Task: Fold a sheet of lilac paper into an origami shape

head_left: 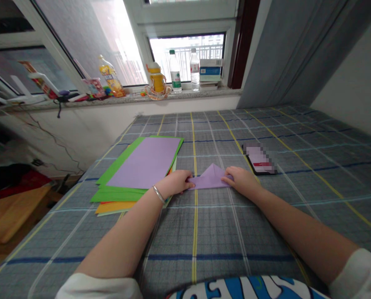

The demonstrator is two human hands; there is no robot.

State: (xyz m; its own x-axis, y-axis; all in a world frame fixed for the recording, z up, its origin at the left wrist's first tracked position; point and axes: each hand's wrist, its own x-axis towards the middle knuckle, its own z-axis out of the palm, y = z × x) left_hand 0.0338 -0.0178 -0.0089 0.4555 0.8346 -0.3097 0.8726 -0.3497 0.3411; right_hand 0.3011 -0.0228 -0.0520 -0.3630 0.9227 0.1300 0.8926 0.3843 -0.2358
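Note:
A small lilac paper (210,177), folded into a pointed shape, lies on the grey plaid bedsheet (204,232). My left hand (174,183), with a silver bracelet on the wrist, pinches its left corner with curled fingers. My right hand (239,179) presses down on its right corner, fingers closed against the paper. To the left of my left hand lies a stack of coloured paper sheets (140,168), lilac on top, green and orange beneath.
A phone (260,160) lies on the sheet just right of my right hand. The windowsill (126,97) at the back carries bottles, a yellow cup and boxes. The bed's left edge drops to a wooden floor (13,216).

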